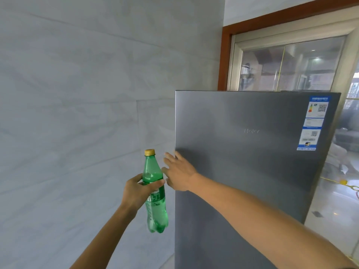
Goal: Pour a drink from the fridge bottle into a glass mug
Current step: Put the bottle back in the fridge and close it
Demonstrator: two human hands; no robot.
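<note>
- Head view, nearest first: my left hand (136, 193) wraps the green bottle (156, 206) at its shoulder, near upright, cap (149, 152) on — I'd hold it steady, clear of the door.
- Beyond it, my right hand (179, 173), fingers spread flat, presses the fridge door (252, 171) at its left edge — push squarely until it seals.
- No mug in sight.

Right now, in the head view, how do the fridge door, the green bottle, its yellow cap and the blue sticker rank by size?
1. fridge door
2. green bottle, but it is nearer the camera than the sticker, so their true order is unsure
3. blue sticker
4. yellow cap
</note>
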